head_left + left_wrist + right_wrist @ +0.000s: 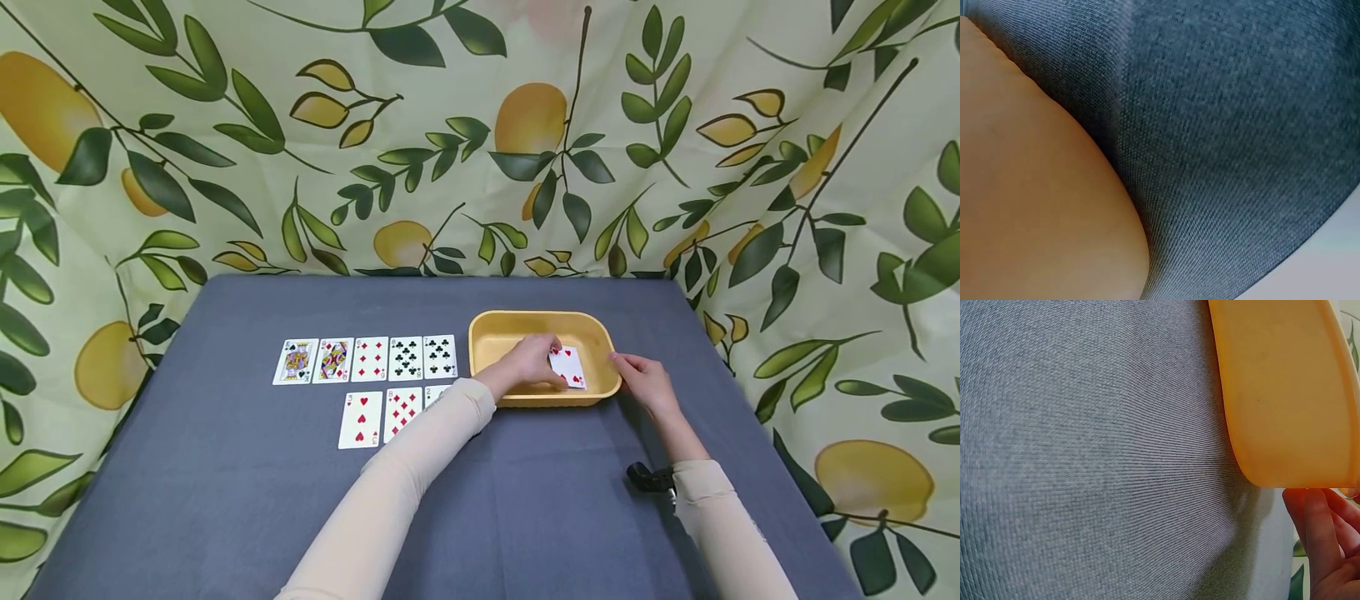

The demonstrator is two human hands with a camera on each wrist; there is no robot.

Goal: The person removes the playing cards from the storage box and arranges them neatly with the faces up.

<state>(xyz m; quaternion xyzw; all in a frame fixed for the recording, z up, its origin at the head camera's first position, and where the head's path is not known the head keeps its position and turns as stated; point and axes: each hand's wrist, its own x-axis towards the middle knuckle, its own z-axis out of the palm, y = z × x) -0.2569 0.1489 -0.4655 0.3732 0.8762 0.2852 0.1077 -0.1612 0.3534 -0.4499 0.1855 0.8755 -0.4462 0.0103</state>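
My left hand (531, 360) reaches into a yellow plastic basket (517, 320) from its left side. Its thumb and fingers grip the left edge of a playing card (570, 367) with red hearts, low inside the basket. At the basket's right end, my right hand (648, 383) pinches the rim between thumb and fingers. The right wrist view shows the right fingertips (1314, 499) right at the end of the yellow wall. In the left wrist view only bare skin and grey cloth appear; the left fingers are hidden there.
Left of the basket, several face-up cards lie in a row, with a king (296, 362) at its left end. A lower row starts with a three of hearts (360, 420); the left sleeve (420, 467) partly covers that row. Grey cloth (225, 483) covers the table; a patterned curtain (450, 75) hangs behind.
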